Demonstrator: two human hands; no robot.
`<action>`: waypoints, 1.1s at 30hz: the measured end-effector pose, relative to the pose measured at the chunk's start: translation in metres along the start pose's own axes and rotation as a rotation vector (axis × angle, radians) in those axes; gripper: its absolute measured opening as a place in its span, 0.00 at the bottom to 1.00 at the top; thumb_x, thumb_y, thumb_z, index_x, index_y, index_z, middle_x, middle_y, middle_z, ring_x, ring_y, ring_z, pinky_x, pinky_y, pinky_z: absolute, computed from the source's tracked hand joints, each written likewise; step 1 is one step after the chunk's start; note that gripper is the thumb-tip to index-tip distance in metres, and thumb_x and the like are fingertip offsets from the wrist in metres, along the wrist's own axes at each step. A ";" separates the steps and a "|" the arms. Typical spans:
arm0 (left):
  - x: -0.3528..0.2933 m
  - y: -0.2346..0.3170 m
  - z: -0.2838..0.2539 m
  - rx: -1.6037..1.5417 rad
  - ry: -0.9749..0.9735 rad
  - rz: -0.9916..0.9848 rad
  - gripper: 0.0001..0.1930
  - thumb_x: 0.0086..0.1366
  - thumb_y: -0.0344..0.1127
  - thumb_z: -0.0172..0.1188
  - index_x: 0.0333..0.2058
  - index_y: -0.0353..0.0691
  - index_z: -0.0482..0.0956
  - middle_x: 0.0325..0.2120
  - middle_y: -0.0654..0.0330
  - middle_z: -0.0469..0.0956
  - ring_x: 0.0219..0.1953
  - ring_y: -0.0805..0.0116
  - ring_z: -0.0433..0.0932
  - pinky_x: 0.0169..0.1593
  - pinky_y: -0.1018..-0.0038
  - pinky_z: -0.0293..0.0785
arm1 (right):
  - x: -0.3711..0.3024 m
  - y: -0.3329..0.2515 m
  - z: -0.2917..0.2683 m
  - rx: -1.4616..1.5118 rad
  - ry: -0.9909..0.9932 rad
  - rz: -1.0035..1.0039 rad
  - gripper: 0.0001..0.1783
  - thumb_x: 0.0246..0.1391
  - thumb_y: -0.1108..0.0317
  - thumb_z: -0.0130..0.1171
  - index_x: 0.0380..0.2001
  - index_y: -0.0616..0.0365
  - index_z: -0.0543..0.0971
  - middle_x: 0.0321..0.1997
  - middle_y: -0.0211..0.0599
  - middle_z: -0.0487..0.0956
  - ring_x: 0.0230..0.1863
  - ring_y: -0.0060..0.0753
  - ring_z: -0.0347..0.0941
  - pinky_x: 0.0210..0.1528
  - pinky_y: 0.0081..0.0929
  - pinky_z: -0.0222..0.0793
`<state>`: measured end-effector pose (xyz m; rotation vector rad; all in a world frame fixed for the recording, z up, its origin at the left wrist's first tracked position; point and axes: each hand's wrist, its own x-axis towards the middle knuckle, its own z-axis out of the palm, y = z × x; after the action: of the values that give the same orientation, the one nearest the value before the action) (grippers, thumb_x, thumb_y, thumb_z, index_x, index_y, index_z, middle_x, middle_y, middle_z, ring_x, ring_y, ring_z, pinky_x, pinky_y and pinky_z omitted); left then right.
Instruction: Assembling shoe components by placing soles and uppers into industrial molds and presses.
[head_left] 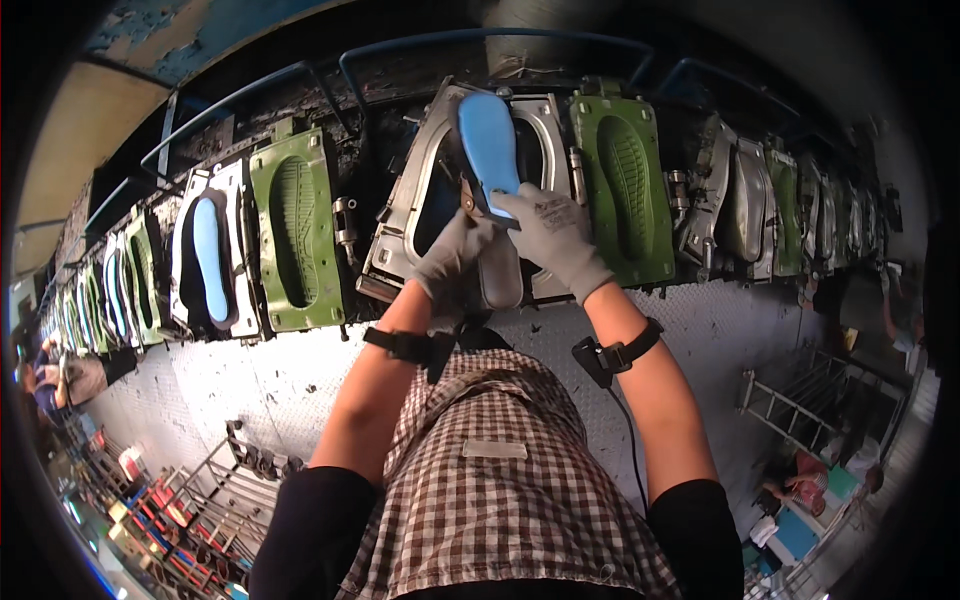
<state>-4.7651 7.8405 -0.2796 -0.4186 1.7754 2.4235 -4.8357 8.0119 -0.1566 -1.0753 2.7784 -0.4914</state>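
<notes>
Both my hands wear grey gloves and meet in front of an open metal sole mould (408,230). A blue shoe sole with a dark edge (486,140) stands tilted up over that mould. My right hand (553,235) grips its lower end, thumb and fingers closed there. Just below and to the left, my left hand (455,252) is closed by the sole's dark edge. A small brown piece with a round stud (467,197) sticks up from its fingers; its kind I cannot make out. A rounded metal mould part (500,275) shows below the hands.
Green mould halves with sole-shaped hollows flank me, one on the right (622,185) and one on the left (295,230). Another blue sole (210,258) lies in a metal mould farther left. Blue rails (490,35) run behind. Metal racks (235,480) stand on the floor; a person (60,382) is far left.
</notes>
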 end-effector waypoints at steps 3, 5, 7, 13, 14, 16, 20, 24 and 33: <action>-0.049 -0.004 -0.008 1.279 -0.794 0.339 0.19 0.61 0.36 0.69 0.50 0.42 0.81 0.44 0.60 0.81 0.49 0.61 0.81 0.52 0.66 0.78 | -0.002 0.003 0.002 0.073 0.001 -0.036 0.20 0.52 0.64 0.66 0.51 0.42 0.81 0.41 0.37 0.81 0.39 0.45 0.82 0.43 0.41 0.78; -0.073 -0.011 -0.006 0.948 -0.776 0.412 0.19 0.58 0.35 0.71 0.49 0.43 0.82 0.42 0.60 0.83 0.48 0.59 0.82 0.53 0.64 0.78 | -0.026 -0.019 0.011 0.113 -0.078 0.031 0.22 0.51 0.62 0.68 0.52 0.43 0.83 0.40 0.35 0.79 0.40 0.43 0.81 0.45 0.37 0.77; -0.086 -0.004 -0.004 0.742 -0.673 0.641 0.16 0.57 0.30 0.72 0.45 0.41 0.85 0.39 0.58 0.85 0.46 0.53 0.83 0.55 0.61 0.78 | -0.088 -0.043 0.036 -0.138 -0.255 -0.160 0.20 0.53 0.60 0.67 0.51 0.45 0.83 0.38 0.38 0.80 0.38 0.43 0.80 0.40 0.39 0.77; -0.096 0.041 -0.005 0.423 -0.307 0.210 0.20 0.59 0.22 0.66 0.51 0.40 0.83 0.45 0.52 0.83 0.53 0.48 0.80 0.60 0.62 0.76 | -0.074 -0.008 0.003 0.606 -0.069 0.162 0.29 0.56 0.56 0.67 0.58 0.56 0.78 0.34 0.42 0.80 0.37 0.44 0.79 0.41 0.42 0.75; -0.088 0.055 0.009 0.022 -0.138 -0.050 0.17 0.63 0.30 0.66 0.52 0.40 0.82 0.49 0.53 0.79 0.53 0.57 0.79 0.56 0.65 0.78 | -0.065 -0.006 0.009 0.529 -0.002 0.233 0.29 0.57 0.57 0.67 0.59 0.58 0.77 0.35 0.43 0.80 0.37 0.43 0.79 0.42 0.41 0.75; -0.060 0.068 0.027 -0.302 0.031 -0.272 0.19 0.68 0.43 0.66 0.52 0.38 0.79 0.50 0.57 0.78 0.48 0.67 0.79 0.48 0.70 0.81 | -0.049 0.000 0.036 0.427 -0.116 0.463 0.29 0.57 0.61 0.67 0.60 0.62 0.75 0.37 0.46 0.81 0.38 0.44 0.78 0.42 0.41 0.73; -0.019 0.023 0.030 -0.291 0.244 -0.275 0.21 0.67 0.43 0.67 0.52 0.34 0.79 0.40 0.60 0.83 0.37 0.70 0.81 0.43 0.72 0.79 | -0.046 -0.015 0.055 0.633 0.196 0.468 0.27 0.54 0.74 0.65 0.57 0.69 0.76 0.29 0.48 0.79 0.31 0.41 0.77 0.36 0.36 0.72; 0.002 0.029 0.052 -0.306 0.228 -0.156 0.21 0.66 0.43 0.69 0.50 0.34 0.80 0.40 0.60 0.83 0.37 0.71 0.81 0.41 0.72 0.79 | -0.053 -0.001 0.068 0.426 0.408 0.387 0.24 0.56 0.74 0.62 0.57 0.67 0.76 0.38 0.51 0.81 0.36 0.45 0.78 0.42 0.40 0.74; 0.051 0.024 0.080 0.205 0.360 0.157 0.32 0.70 0.41 0.60 0.69 0.36 0.63 0.55 0.41 0.76 0.55 0.51 0.78 0.57 0.64 0.75 | -0.018 0.034 0.025 0.354 0.245 0.439 0.30 0.60 0.67 0.56 0.67 0.51 0.71 0.52 0.52 0.82 0.47 0.55 0.81 0.48 0.45 0.77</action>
<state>-4.8322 7.9050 -0.2493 -0.7584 2.2554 2.3448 -4.8380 8.0414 -0.1920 -0.3360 2.8453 -1.0526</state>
